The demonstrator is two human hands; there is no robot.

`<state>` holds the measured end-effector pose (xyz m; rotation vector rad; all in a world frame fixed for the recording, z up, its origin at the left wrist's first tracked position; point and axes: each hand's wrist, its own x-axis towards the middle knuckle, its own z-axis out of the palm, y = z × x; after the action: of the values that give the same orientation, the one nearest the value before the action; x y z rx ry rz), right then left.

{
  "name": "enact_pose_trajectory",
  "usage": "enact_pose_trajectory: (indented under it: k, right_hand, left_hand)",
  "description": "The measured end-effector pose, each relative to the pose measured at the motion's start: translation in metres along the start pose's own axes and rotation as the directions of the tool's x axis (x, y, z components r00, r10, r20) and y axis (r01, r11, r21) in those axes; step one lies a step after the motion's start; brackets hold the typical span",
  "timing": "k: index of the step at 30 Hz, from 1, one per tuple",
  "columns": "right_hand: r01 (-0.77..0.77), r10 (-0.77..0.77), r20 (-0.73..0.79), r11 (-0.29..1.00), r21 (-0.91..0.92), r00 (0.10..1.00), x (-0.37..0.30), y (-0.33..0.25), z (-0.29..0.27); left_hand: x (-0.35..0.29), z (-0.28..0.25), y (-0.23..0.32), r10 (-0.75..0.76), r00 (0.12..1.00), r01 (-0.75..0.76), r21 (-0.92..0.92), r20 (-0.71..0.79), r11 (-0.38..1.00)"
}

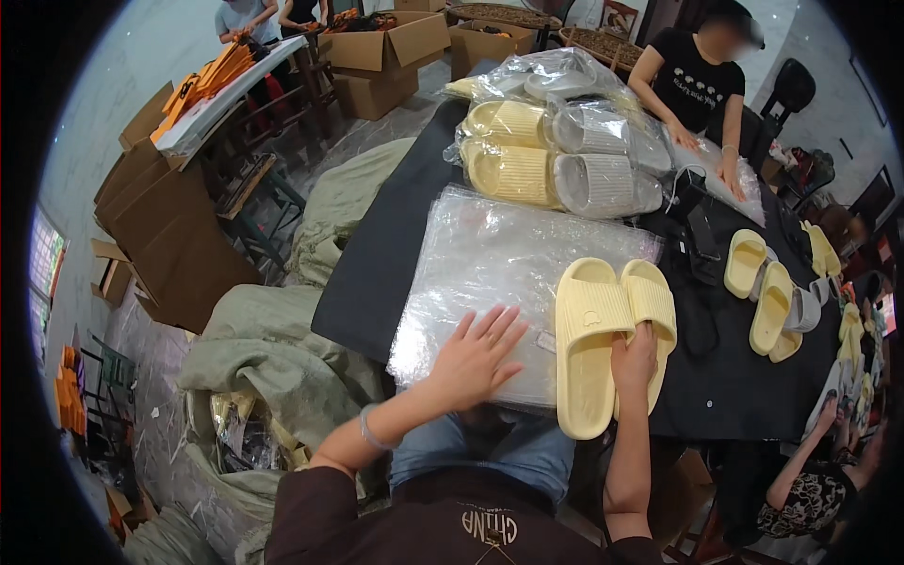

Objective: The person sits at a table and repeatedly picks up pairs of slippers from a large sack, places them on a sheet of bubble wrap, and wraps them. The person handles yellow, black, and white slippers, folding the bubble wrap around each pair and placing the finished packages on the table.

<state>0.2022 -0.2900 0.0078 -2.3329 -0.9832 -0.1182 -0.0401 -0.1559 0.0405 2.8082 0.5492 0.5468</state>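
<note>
My left hand [478, 358] lies flat with its fingers spread on a stack of clear plastic bags [461, 254]. My right hand [637, 360] grips a pair of pale yellow slide sandals [586, 358], its fingers tucked under the strap of the right-hand one. The two sandals stand side by side, toes pointing away from me, over the right edge of the bag stack. Part of the right sandal's sole is hidden behind my hand and the other sandal.
Bagged yellow and grey slides [565, 155] are piled beyond the stack. Loose slides [772, 301] lie to the right on the black tabletop [697, 395]. Across the table a co-worker [702, 94] handles a plastic bag. Green woven sacks [264, 339] and cardboard boxes [377, 66] stand to the left.
</note>
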Motion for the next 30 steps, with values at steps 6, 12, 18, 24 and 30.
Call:
enact_pose_trajectory:
  k: [6,12,18,24,30]
  right_hand:
    - [-0.009,0.009,0.026,1.0,-0.001,1.0,-0.006,-0.004,-0.001]
    - [0.034,-0.035,-0.034,0.999,-0.018,0.999,-0.008,-0.002,-0.003]
    - [0.092,-0.065,-0.178,0.984,0.151,0.982,-0.005,-0.009,-0.016]
    - [0.138,0.003,-0.525,0.964,0.229,0.851,0.017,0.014,-0.086]
    - [-0.212,0.163,-0.408,0.974,-0.078,0.898,0.077,0.175,-0.172]
  left_hand:
    - [-0.039,0.008,-0.006,-0.284,0.958,0.285,0.03,-0.041,0.958]
    - [-0.043,0.016,-0.012,-0.354,0.921,0.371,0.086,-0.165,0.925]
    - [-0.038,-0.001,0.011,-0.069,0.99,0.081,0.095,-0.122,0.992]
    - [-0.035,0.021,0.016,0.083,0.994,-0.092,0.145,0.067,0.985]
    - [-0.033,0.025,0.01,0.14,0.99,-0.142,0.166,0.023,0.976]
